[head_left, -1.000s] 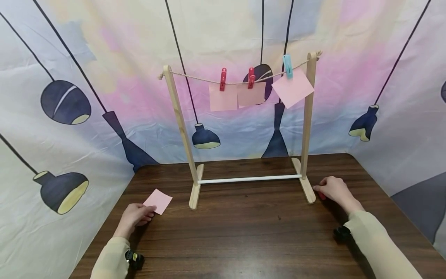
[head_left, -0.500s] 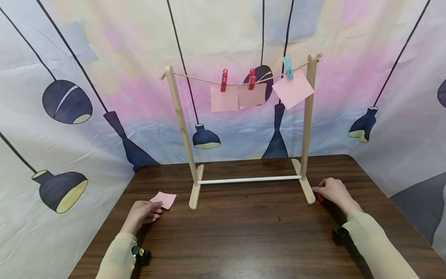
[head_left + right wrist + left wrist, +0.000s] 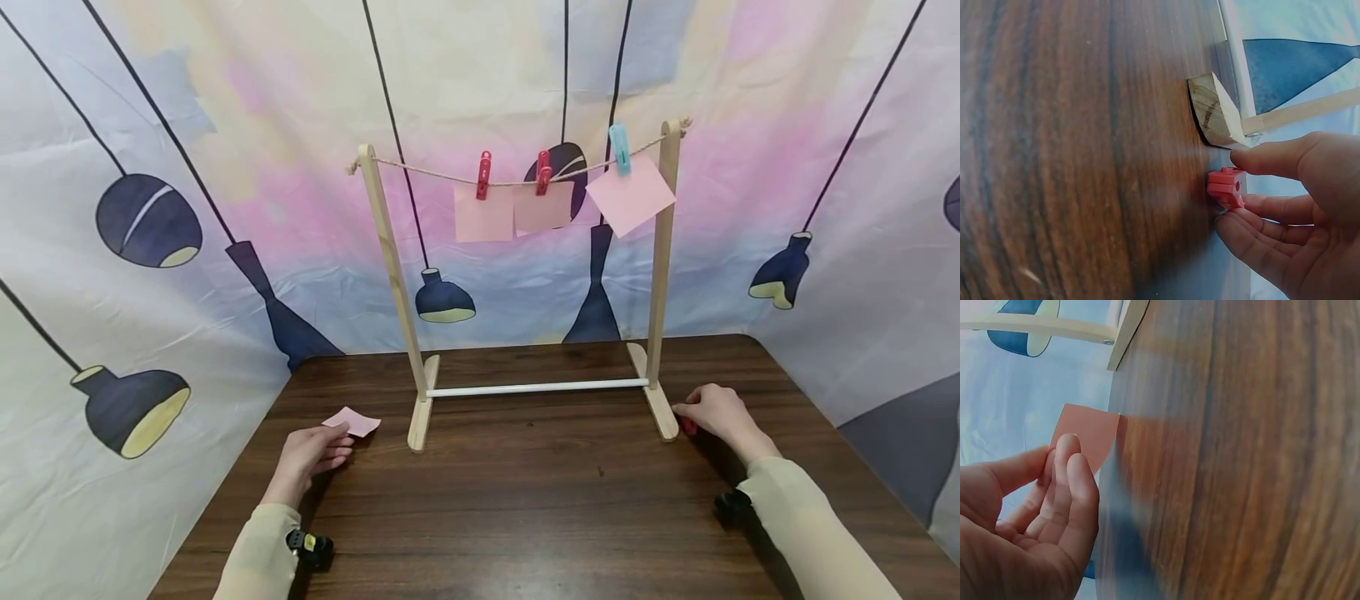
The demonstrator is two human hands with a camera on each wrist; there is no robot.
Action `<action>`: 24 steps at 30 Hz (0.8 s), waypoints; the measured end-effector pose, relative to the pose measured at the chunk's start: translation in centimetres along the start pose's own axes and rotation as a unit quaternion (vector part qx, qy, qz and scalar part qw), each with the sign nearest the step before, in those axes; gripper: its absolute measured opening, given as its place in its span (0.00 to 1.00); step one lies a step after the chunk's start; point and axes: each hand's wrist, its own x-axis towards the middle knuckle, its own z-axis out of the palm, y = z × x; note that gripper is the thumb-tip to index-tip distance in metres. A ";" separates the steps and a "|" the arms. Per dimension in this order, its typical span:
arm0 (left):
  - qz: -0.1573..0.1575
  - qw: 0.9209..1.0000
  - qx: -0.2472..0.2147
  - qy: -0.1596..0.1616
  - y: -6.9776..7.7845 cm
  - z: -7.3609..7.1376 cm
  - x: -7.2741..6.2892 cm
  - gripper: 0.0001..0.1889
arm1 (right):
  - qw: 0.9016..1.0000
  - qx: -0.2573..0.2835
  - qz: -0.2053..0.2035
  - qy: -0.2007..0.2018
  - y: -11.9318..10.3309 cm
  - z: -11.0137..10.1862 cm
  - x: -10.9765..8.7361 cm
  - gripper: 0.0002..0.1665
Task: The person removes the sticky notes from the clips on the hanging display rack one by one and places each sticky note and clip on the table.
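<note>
pink paper square [image 3: 352, 421] is pinched in your left hand [image 3: 306, 458], over the left side of the table [image 3: 525, 517]. closest to you, your pale sleeves [image 3: 258, 554] reach in from the bottom, each with a small black device [image 3: 310, 547] at the wrist. past the left cuff, your thumb presses the paper against your fingers, the other fingers loosely bent; the sheet is tilted and slightly curved, with shadow on the wood below. past the right cuff, your right hand [image 3: 722, 415] grips a red clothespin [image 3: 1227, 184] between thumb and fingertips, low at the table surface, just beside the right foot [image 3: 657, 408] of the wooden stand [image 3: 394, 267]. your thumb tip is close to that foot; whether they touch, you cannot tell.

further on, the stand's two posts rise from flat feet, joined low down by a white rod [image 3: 536, 387]. a cord [image 3: 435, 172] sags between the post tops. from left to right it carries a first red peg [image 3: 484, 175] with a left hanging sheet [image 3: 483, 215], a second red peg [image 3: 543, 172] with a middle hanging sheet [image 3: 545, 208], then a light blue peg [image 3: 619, 150] with a right hanging sheet [image 3: 632, 197], all pink, the last askew with one corner in front of the right post. farthest back, a cloth backdrop [image 3: 487, 50] in pink, cream and blue shows printed dark lamps [image 3: 444, 296].
</note>
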 end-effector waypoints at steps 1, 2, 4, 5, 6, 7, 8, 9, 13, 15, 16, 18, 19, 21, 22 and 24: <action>0.003 1.000 -0.005 0.000 0.0 0.1 0.0 0.22 | 1.000 -0.001 0.000 0.000 0.1 0.0 0.0 0.22; 0.005 1.000 -0.011 0.000 0.0 0.1 0.0 0.23 | 1.000 -0.001 0.002 0.000 0.1 0.0 0.0 0.22; 0.008 1.000 -0.022 0.006 0.0 0.2 0.0 0.23 | 1.000 0.001 0.004 -0.002 0.1 0.0 0.0 0.21; 0.008 1.000 -0.026 0.010 0.1 0.2 0.0 0.23 | 1.000 0.002 0.005 -0.004 0.1 0.0 0.0 0.21; 0.007 0.999 -0.031 0.013 0.1 0.3 0.0 0.22 | 1.000 0.004 0.006 -0.005 0.1 0.0 0.0 0.21; 0.007 0.999 -0.035 0.014 0.1 0.3 0.0 0.22 | 1.000 0.005 0.006 -0.006 0.1 0.0 0.0 0.21; 0.006 0.999 -0.035 0.015 0.1 0.4 0.0 0.21 | 1.000 0.008 0.006 -0.007 0.1 -0.1 -0.1 0.20; 0.005 0.999 -0.034 0.013 0.1 0.5 0.0 0.21 | 1.000 0.009 0.006 -0.007 0.1 -0.1 -0.1 0.21; -0.001 0.999 -0.042 -0.004 -0.1 1.1 0.3 0.22 | 1.000 0.009 0.010 -0.003 0.2 -0.1 -0.2 0.21; -0.008 0.999 -0.050 -0.010 -0.3 1.4 0.5 0.22 | 1.000 0.008 0.012 -0.001 0.1 -0.1 -0.3 0.21; -0.013 0.998 -0.054 -0.014 -0.4 1.5 0.5 0.21 | 1.000 0.007 0.012 -0.001 0.1 -0.1 -0.3 0.21; -0.023 0.998 -0.057 -0.026 -0.5 1.7 0.7 0.20 | 1.000 0.006 0.010 -0.002 0.0 -0.1 -0.3 0.21; -0.029 0.998 -0.056 -0.031 -0.6 1.7 0.7 0.20 | 1.000 0.006 0.009 -0.002 0.0 -0.1 -0.3 0.21; -0.037 0.997 -0.050 -0.040 -0.6 1.7 0.8 0.19 | 1.000 0.004 0.010 -0.001 -0.1 -0.1 -0.4 0.22; -0.041 0.997 -0.046 -0.045 -0.7 1.7 0.8 0.18 | 1.000 0.004 0.010 -0.001 -0.1 -0.1 -0.4 0.21; -0.044 0.997 -0.038 -0.043 -0.7 1.7 0.8 0.17 | 1.000 0.002 0.009 -0.001 -0.1 -0.1 -0.4 0.21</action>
